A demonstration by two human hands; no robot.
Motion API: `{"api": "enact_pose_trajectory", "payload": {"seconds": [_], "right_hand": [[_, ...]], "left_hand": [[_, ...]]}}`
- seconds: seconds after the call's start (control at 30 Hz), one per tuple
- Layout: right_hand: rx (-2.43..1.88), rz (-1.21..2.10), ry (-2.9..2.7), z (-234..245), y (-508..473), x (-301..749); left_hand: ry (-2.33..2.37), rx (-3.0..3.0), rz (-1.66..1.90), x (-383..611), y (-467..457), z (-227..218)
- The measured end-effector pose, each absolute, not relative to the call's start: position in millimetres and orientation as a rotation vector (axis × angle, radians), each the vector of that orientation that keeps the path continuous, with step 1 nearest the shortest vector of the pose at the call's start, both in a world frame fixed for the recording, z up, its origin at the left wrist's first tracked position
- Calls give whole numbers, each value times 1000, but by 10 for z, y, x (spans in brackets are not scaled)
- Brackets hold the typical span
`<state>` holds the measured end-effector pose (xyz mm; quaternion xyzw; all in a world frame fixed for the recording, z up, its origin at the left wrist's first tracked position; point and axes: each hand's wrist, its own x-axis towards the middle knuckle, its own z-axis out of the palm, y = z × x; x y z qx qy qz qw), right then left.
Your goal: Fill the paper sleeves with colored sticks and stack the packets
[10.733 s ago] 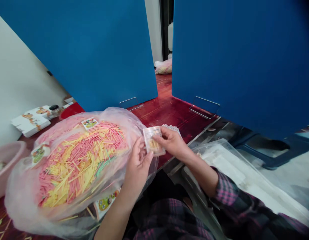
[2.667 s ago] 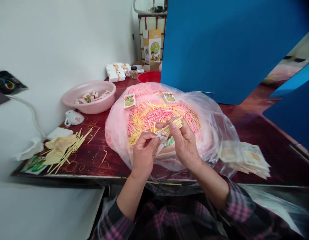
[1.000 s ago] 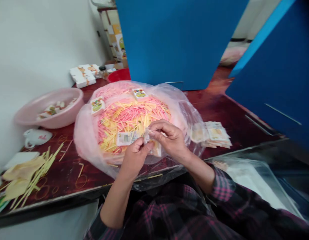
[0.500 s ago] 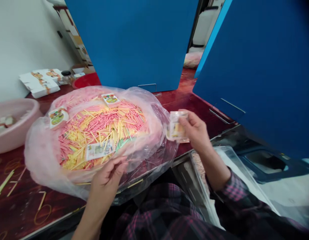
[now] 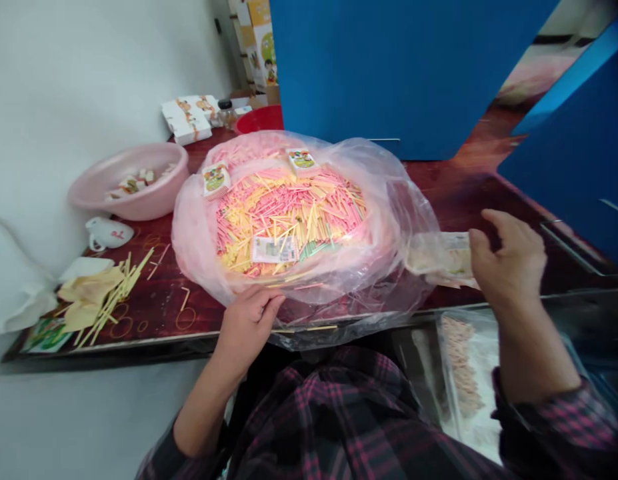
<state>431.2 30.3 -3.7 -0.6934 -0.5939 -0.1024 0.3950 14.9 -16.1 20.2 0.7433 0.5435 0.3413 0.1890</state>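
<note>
A big clear plastic bag (image 5: 399,200) lies open on the dark red table (image 5: 469,193), heaped with pink, yellow and green sticks (image 5: 289,207). A small printed packet (image 5: 273,249) lies on the sticks near the front, and two printed cards (image 5: 215,179) sit at the back of the heap. My left hand (image 5: 249,323) rests against the bag's front edge, fingers loosely stretched and holding nothing. My right hand (image 5: 511,263) is at the table's right, fingers apart, its thumb touching a stack of filled clear packets (image 5: 439,257).
A pink basin (image 5: 129,180) with small cards, a white cup (image 5: 109,233), and loose yellow sticks with rubber bands (image 5: 103,293) sit on the left. White boxes (image 5: 186,117) and a red bowl (image 5: 261,119) stand behind. Blue partitions (image 5: 389,67) wall the back and right. A clear bin (image 5: 463,373) sits below right.
My right hand carried the filled packet right and down to the stack and let go of it. My left hand stayed at the bag's front edge. The view swung left.
</note>
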Motion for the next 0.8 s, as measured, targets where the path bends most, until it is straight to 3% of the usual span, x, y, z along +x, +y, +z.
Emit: {"api": "enact_pose_trajectory", "payload": {"seconds": [0.13, 0.3, 0.47, 0.63, 0.8], "right_hand": [[-1393, 48, -1591, 126, 255, 3819], [-1125, 135, -1703, 95, 255, 3258], [-1011, 244, -1761, 59, 280, 2987], [-893, 341, -1799, 102, 351, 2695], [-854, 440, -1826, 152, 451, 2440]], "left_hand": [[1692, 2347, 1072, 108, 258, 203], [2001, 2424, 490, 82, 668, 218], [2065, 2422, 376, 105, 729, 220], [2154, 2288, 533, 91, 889, 247], [2083, 2086, 1108, -20, 1001, 281]]}}
